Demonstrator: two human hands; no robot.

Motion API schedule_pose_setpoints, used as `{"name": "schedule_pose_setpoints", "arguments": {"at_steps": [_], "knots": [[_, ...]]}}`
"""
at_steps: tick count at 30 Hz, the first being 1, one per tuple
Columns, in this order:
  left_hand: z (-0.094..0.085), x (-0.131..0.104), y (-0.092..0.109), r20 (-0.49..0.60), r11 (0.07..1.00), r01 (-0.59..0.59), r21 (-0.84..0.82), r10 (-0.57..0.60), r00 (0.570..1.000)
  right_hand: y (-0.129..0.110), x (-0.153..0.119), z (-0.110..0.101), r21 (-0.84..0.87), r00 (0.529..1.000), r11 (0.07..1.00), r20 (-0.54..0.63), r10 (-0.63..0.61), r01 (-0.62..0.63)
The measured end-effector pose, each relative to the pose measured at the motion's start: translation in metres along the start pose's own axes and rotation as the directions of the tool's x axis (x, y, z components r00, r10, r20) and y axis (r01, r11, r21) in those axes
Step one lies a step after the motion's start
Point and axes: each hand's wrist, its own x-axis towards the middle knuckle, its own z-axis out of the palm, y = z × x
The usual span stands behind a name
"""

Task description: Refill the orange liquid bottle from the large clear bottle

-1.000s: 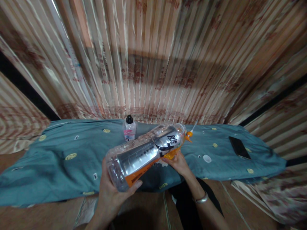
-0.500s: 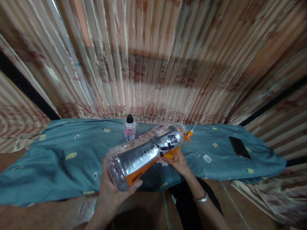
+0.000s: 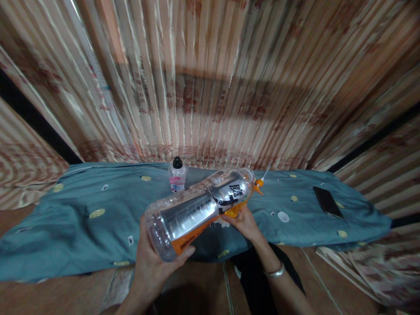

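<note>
My left hand (image 3: pixel 154 253) is wrapped round the base of a large clear plastic bottle (image 3: pixel 197 210) with a silver and orange label. The bottle is tilted, its mouth end up to the right. My right hand (image 3: pixel 244 223) is closed under the neck end, on a yellow see-through container (image 3: pixel 233 212), mostly hidden by the bottle. Just past the bottle's mouth shows an orange spray head (image 3: pixel 259 185) with a thin whitish tube pointing up. Whether it touches the bottle, I cannot tell. Behind the large bottle stands a small clear bottle (image 3: pixel 177 177) with a black cap and pink label.
A teal patterned cloth (image 3: pixel 82 236) covers the long surface before me. A black phone (image 3: pixel 327 201) lies at the right, with a round white disc (image 3: pixel 283 217) nearer me. Something whitish (image 3: pixel 220 223) shows below the large bottle. A pleated curtain (image 3: pixel 210 100) hangs behind.
</note>
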Motion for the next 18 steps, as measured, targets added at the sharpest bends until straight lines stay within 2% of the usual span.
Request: {"name": "schedule_pose_setpoints", "arguments": {"at_steps": [8,18], "knots": [[0.0000,-0.0010,-0.0039,0.041,0.999,-0.044,-0.006,0.045,0.998,-0.0010,0.0006,0.0000,-0.036,1.000,0.999,-0.013,0.018,-0.018],[-0.0013,-0.0012,-0.0005,0.019,0.999,0.041,0.021,-0.042,0.999,0.0016,0.0006,0.0003,-0.046,1.000,0.999,-0.017,0.007,-0.008]]}}
